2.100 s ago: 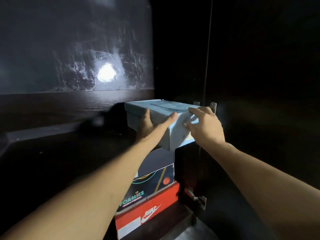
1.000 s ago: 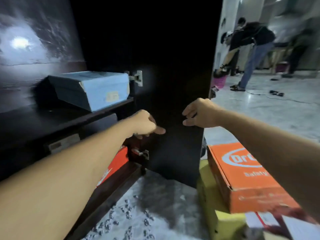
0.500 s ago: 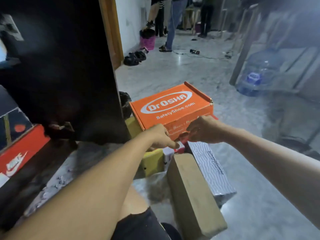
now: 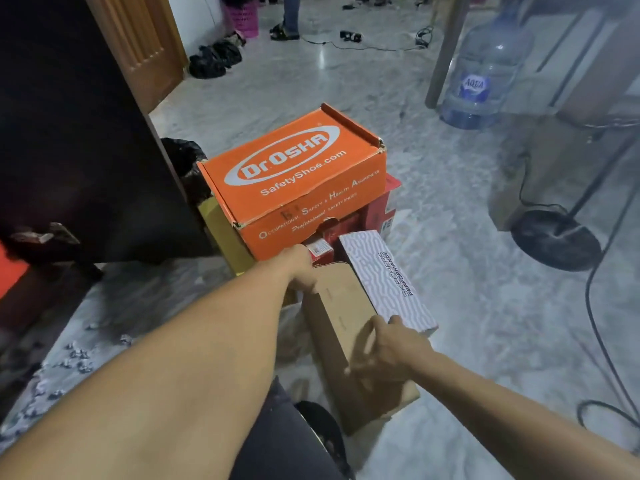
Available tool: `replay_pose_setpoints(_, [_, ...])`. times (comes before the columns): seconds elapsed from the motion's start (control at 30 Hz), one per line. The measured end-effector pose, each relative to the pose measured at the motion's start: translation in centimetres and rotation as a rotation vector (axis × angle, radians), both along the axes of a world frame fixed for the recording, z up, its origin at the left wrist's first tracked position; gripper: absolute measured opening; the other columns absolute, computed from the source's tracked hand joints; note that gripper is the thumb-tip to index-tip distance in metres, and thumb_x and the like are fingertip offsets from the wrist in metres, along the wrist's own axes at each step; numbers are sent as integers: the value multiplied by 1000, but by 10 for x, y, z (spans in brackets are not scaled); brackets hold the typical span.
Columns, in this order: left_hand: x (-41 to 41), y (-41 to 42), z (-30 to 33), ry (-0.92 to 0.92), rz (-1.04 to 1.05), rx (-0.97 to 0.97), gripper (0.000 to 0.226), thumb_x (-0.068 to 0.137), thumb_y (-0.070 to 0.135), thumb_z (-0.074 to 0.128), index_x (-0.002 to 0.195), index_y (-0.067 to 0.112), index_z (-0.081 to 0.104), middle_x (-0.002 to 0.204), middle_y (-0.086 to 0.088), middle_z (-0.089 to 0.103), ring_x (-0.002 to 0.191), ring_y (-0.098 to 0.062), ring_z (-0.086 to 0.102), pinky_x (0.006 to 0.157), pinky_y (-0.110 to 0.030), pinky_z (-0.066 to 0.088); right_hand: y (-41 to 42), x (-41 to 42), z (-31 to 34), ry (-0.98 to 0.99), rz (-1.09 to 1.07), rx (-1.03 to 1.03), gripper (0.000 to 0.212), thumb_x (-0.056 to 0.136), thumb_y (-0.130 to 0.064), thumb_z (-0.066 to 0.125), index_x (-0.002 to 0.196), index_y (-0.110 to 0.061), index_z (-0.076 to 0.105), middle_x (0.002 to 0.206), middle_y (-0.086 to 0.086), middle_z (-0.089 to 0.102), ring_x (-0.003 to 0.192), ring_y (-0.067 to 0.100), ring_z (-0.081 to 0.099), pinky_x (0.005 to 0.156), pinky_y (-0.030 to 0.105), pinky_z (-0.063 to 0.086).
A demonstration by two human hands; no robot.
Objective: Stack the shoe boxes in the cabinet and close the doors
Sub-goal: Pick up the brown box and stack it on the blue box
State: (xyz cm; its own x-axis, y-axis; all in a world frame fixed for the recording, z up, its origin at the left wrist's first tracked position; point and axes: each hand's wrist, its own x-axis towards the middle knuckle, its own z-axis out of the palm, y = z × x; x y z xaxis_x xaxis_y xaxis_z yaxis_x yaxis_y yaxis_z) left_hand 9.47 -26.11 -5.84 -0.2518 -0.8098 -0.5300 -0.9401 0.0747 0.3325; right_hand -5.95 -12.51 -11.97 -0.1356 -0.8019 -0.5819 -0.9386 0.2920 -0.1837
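Note:
A plain brown cardboard shoe box (image 4: 346,317) lies on the floor in front of me. My left hand (image 4: 299,271) grips its far left corner, fingers curled over the edge. My right hand (image 4: 388,348) holds its near right side. A white patterned Skechers box (image 4: 388,282) lies against its right side. Behind them an orange Dr.Osha box (image 4: 298,178) sits on a red box (image 4: 377,209) and a yellow box (image 4: 221,230). The dark cabinet's open door (image 4: 86,150) stands at the left, with a sliver of a red box (image 4: 10,271) inside.
A large water jug (image 4: 485,67) and a fan base (image 4: 554,237) with cables stand to the right. Shoes, a pink bin and a person's feet are far back. Small debris lies on the floor at the lower left.
I have turned from the cabinet, where a light blue box was left on the stack, to the boxes on the floor. Both hands dropped from the orange box's front onto the brown box.

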Motion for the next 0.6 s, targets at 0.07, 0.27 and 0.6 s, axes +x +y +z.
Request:
replay_pose_setpoints(0.07, [7, -2, -9, -36, 10, 14, 31, 80, 17, 77, 108, 12, 63, 110, -8, 63, 85, -24, 57, 66, -28, 46, 8, 9, -12, -5, -40, -23, 86, 62, -72, 68, 121, -20, 31, 117, 7, 41, 114, 36, 54, 95, 50, 45])
replay_pose_setpoints(0.27, [24, -13, -25, -56, 38, 48, 66, 79, 16, 79, 137, 8, 49, 135, -13, 54, 112, -30, 55, 92, -37, 51, -3, 7, 0, -21, -100, -56, 76, 62, -59, 71, 115, -23, 30, 110, 5, 42, 105, 33, 58, 87, 44, 45])
replay_pose_setpoints(0.6, [29, -33, -17, 146, 241, 135, 83, 80, 13, 77, 148, 13, 30, 135, -6, 46, 114, -30, 53, 81, -38, 54, -41, -47, 75, -78, 26, -30, 91, 61, -41, 82, 136, -29, 33, 117, -3, 52, 103, 20, 55, 76, 28, 47])
